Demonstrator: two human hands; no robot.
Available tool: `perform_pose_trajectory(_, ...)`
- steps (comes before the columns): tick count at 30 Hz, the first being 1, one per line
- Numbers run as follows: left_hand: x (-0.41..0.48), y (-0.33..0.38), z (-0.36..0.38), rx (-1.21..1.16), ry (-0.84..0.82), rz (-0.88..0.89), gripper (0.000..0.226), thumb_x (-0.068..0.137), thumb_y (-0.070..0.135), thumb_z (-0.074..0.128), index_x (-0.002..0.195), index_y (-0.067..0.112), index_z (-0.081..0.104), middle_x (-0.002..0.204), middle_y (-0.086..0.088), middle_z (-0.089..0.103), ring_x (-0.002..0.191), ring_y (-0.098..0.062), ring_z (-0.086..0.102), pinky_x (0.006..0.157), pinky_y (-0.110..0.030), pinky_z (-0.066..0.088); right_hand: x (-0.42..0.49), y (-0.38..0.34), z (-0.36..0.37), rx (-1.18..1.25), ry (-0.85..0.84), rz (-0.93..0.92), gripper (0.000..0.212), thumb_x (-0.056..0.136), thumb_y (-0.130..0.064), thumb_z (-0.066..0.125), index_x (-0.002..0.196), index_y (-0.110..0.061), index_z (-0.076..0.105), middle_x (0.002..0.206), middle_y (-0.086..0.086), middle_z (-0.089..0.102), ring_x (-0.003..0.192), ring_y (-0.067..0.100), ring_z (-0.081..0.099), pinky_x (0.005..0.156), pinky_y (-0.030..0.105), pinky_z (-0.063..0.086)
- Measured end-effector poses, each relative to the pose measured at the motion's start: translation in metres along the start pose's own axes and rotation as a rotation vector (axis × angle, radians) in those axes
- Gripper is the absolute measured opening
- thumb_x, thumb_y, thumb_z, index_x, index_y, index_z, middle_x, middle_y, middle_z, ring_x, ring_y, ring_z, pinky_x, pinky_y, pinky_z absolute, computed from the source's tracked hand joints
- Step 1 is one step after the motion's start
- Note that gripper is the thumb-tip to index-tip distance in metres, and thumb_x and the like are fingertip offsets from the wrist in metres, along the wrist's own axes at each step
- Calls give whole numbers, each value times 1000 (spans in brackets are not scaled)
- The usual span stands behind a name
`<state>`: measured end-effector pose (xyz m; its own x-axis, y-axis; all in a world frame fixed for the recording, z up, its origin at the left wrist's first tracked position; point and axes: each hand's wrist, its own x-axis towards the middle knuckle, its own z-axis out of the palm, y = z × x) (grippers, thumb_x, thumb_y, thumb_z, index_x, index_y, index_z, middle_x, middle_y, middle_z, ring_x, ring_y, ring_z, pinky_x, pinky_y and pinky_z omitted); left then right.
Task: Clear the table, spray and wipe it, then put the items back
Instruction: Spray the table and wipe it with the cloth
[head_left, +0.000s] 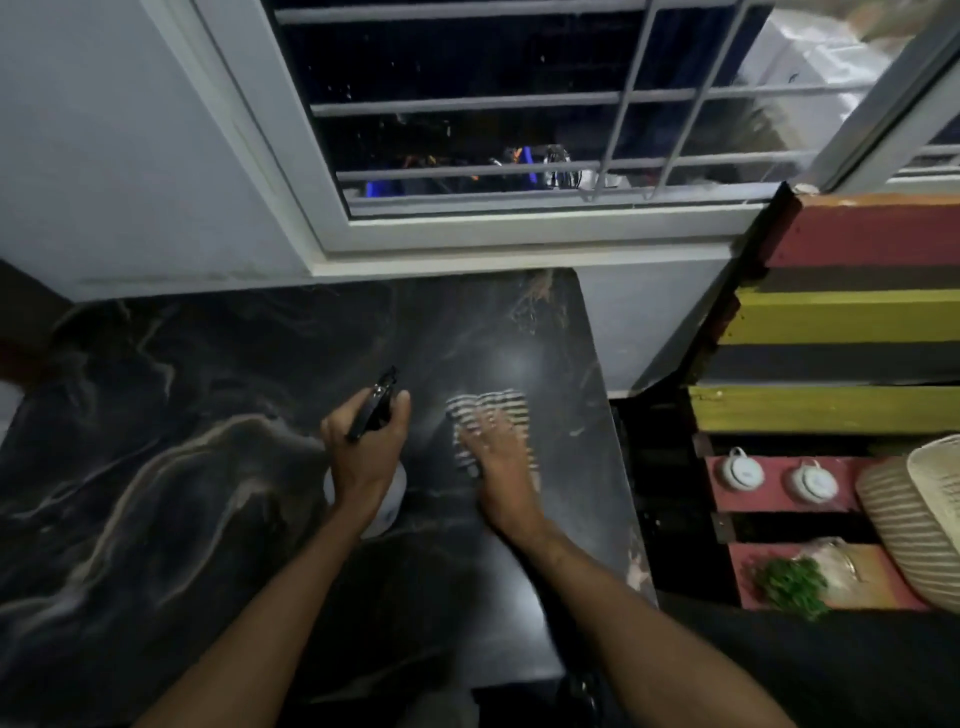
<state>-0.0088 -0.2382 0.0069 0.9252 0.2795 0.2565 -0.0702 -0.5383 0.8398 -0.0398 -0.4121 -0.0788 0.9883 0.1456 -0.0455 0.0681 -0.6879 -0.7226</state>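
Note:
A black marbled table (182, 415) fills the lower left of the head view. My left hand (366, 447) grips a spray bottle (387, 506) with a black nozzle and a pale body, held just above the tabletop. Right beside it, my right hand (498, 457) lies flat with fingers spread on a striped black-and-white cloth (485, 410), pressing it onto the table near the right edge. The hand and cloth are blurred.
A barred window (519, 130) and a white wall stand behind the table. To the right, a striped red, yellow and black wooden shelf (841, 312) carries two small white speakers (742, 470), green herbs (792, 584) and a woven basket (919, 514).

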Motion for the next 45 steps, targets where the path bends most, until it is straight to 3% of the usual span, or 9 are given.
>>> perform_pose_trajectory(4, -54, 2, -22, 112, 66, -1, 33, 93, 19, 72, 64, 7, 60, 60, -6, 62, 56, -22, 61, 58, -41, 53, -60, -9, 13, -98, -320, -357, 54, 98, -34, 31, 148, -19, 44, 164, 7, 25, 154, 24, 13, 127, 42, 1)
perform_pose_trajectory(8, -104, 13, -37, 92, 98, -69, 27, 93, 19, 73, 71, 6, 67, 65, -5, 66, 61, -20, 63, 61, -40, 53, -104, 61, -51, -110, -96, -134, 66, 86, -3, 56, 148, -24, 45, 164, 0, 24, 155, 18, 11, 126, 46, 9)
perform_pose_trajectory(12, -137, 28, -48, 107, 129, -128, 34, 92, 19, 73, 64, 14, 56, 57, 1, 54, 55, -12, 51, 59, -28, 41, -145, 67, -66, -99, -9, 80, 84, 72, 8, 56, 148, -25, 45, 166, 1, 17, 156, 25, 4, 126, 51, 3)
perform_pose_trajectory(20, -157, 17, -58, 61, 68, -90, 40, 92, 17, 73, 58, 10, 52, 53, -1, 52, 50, -18, 50, 54, -27, 39, -221, 18, 4, -50, -310, -294, 71, 85, 4, 51, 148, -26, 44, 165, -6, 18, 156, 18, 4, 127, 43, -1)
perform_pose_trajectory(26, -162, 14, -50, 17, 15, -79, 40, 91, 16, 73, 59, 10, 51, 53, -2, 50, 50, -20, 49, 53, -33, 40, -253, 66, -65, -6, -92, 52, 82, 72, 23, 45, 138, -24, 58, 158, -6, 37, 153, 11, 20, 127, 46, 18)
perform_pose_trajectory(29, -174, 32, -31, -33, -63, -97, 42, 91, 20, 72, 58, 18, 47, 50, 3, 47, 48, -11, 44, 51, -28, 37, -259, 70, -92, 82, -20, 140, 90, 63, 24, 39, 133, -26, 63, 152, -9, 45, 149, 13, 33, 126, 36, 24)
perform_pose_trajectory(38, -198, 138, 109, -215, -381, 47, 48, 95, 20, 68, 58, 34, 40, 54, 10, 46, 48, -2, 43, 50, -12, 29, -261, 103, -212, 212, 415, 258, 76, 74, 22, 41, 132, -22, 63, 145, -1, 56, 142, 7, 43, 114, 14, 34)
perform_pose_trajectory(42, -216, 193, 207, -264, -524, 50, 26, 98, 33, 63, 75, 21, 59, 68, 4, 61, 61, -5, 54, 59, -28, 45, -277, 175, -281, 245, 608, 430, 62, 81, 25, 43, 127, -10, 66, 136, 3, 61, 133, 13, 51, 107, 4, 33)
perform_pose_trajectory(45, -237, 234, 298, -286, -643, 89, 27, 100, 41, 60, 91, 17, 64, 83, -3, 68, 76, -9, 61, 71, -38, 49, -289, 251, -339, 292, 731, 559, 54, 83, 23, 44, 122, -5, 68, 128, 6, 66, 127, 20, 57, 105, 11, 38)
